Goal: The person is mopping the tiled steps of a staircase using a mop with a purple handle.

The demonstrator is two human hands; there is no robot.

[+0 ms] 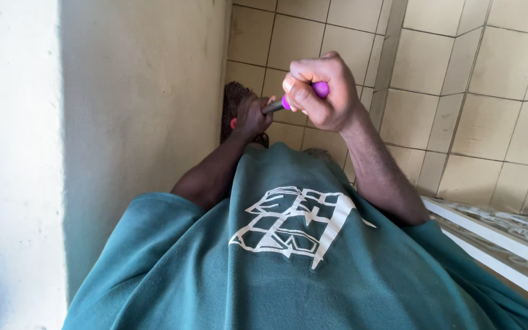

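Both hands grip one long handle near the upper middle of the frame. The right hand (322, 91), the larger and nearer one, is closed in a fist around the purple end of the handle (320, 90), which shows between its fingers. The left hand (252, 116), lower and a little to the left, is wrapped shut around the dark grey shaft (273, 106) just beside the right hand, the two nearly touching. Beyond the left hand, against the tiled floor, lies a dark reddish-brown ribbed thing (234, 101); it seems to sit at the far end of the shaft, but the hand hides where they meet and I cannot tell what it is. The floor tiles (294, 36) are pale yellowish squares with dark grout lines, and they fill the upper middle and the upper right of the frame. A plain cream wall (142, 91) takes up the left side, brightly lit along its far-left strip. The lower half of the frame is filled by the person's teal shirt (215, 281), which bears a white blocky print (294, 226) at its centre, made of boxy outlined shapes. At the lower right a white ornamental metal frame (496, 238) runs slantwise, close to the right forearm.
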